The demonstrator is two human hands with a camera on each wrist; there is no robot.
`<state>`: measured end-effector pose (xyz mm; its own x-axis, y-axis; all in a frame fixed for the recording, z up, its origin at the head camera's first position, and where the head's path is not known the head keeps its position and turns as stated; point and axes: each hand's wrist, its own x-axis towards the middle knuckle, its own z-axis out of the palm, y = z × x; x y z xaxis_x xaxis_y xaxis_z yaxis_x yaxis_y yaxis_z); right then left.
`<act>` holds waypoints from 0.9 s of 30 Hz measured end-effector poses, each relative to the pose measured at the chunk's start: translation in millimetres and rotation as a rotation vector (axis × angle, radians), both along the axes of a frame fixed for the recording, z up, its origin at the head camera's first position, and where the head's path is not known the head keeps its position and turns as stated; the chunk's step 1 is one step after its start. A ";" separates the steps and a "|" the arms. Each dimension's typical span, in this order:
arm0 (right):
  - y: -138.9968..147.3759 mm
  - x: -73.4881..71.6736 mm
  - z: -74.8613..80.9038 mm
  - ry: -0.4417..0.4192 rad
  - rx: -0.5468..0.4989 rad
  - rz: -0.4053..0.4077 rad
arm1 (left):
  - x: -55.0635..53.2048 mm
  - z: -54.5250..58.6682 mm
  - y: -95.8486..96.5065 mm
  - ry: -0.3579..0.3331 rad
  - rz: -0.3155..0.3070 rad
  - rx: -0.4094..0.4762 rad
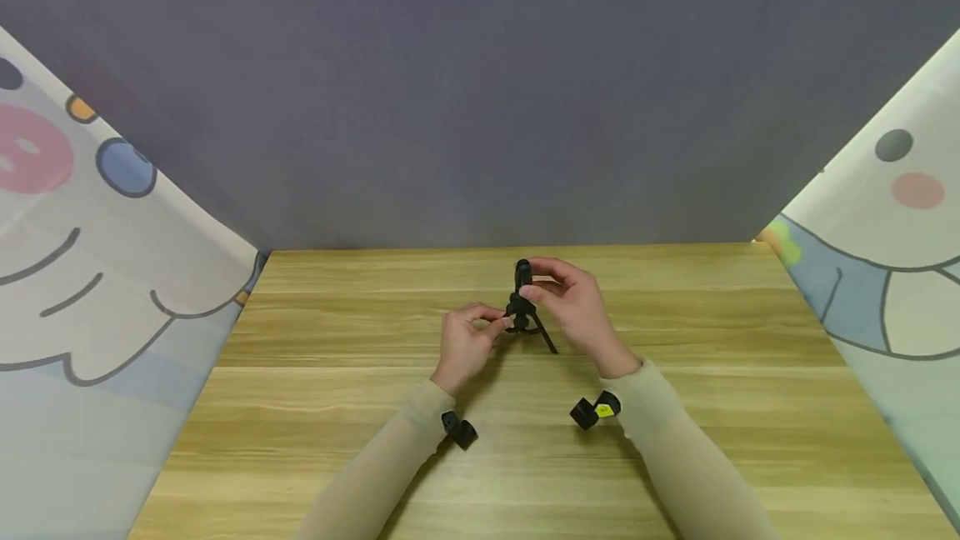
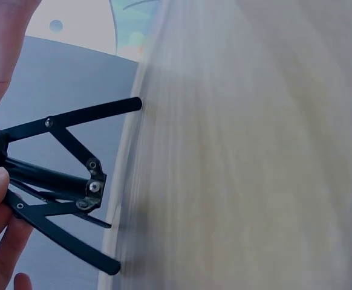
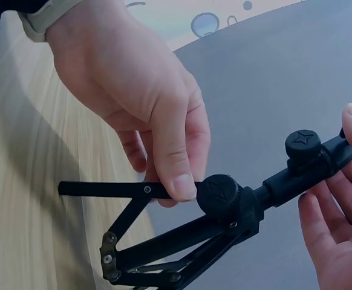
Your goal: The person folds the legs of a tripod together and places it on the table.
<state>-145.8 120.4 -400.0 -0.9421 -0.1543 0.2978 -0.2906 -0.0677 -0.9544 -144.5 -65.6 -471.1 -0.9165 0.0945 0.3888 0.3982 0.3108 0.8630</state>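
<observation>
A small black folding tripod (image 1: 521, 304) stands over the table, its legs spread. My left hand (image 1: 465, 344) pinches one leg near its upper hinge; the right wrist view shows that thumb (image 3: 183, 187) on the leg beside a round knob (image 3: 218, 194). With my right hand (image 1: 573, 307) I hold the tripod's upper part, thumb on one side and fingers on the other. Above the lower knob sits a second knob (image 3: 303, 145) on the stem. In the left wrist view, hinged braces (image 2: 73, 145) join the legs to the central column (image 2: 46, 176).
The wood-grain table (image 1: 315, 432) runs back to a grey panel (image 1: 480, 107). Cartoon-printed cloths (image 1: 90, 273) hang at both sides. A black device (image 1: 459, 430) is strapped to the left wrist and another black device (image 1: 592, 412) to the right.
</observation>
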 end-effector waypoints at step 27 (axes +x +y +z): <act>7.3 2.7 2.4 0.042 0.065 -0.110 | 17.7 29.2 19.2 -0.041 0.009 0.265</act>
<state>-143.1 127.7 -397.5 -0.9412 -0.0707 0.3305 -0.3331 0.0281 -0.9425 -126.8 -46.4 -441.9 -0.9325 -0.0138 0.3610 0.3591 0.0752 0.9303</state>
